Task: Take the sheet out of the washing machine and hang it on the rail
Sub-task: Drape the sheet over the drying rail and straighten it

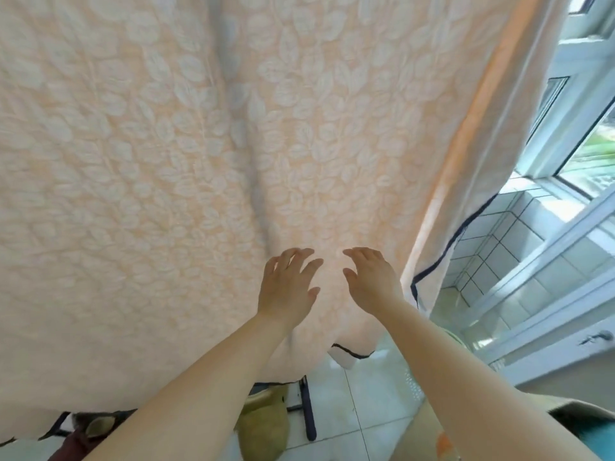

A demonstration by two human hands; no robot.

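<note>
A large peach sheet (159, 168) with a white leaf pattern and a dark blue edge hangs down in front of me and fills most of the view. The rail it hangs from is out of sight above. My left hand (288, 284) and my right hand (371, 277) are raised side by side before the sheet's lower middle. Both have spread, relaxed fingers and hold nothing. Whether the fingertips touch the cloth is unclear. A vertical fold (246, 134) runs down the sheet above my hands. The washing machine is not in view.
To the right stand white window frames (565, 207) and a tiled sill (492, 247). Pale floor tiles (359, 404) lie below the sheet. A yellowish bag (266, 424) and a dark stand leg (307, 410) sit on the floor under the sheet's hem.
</note>
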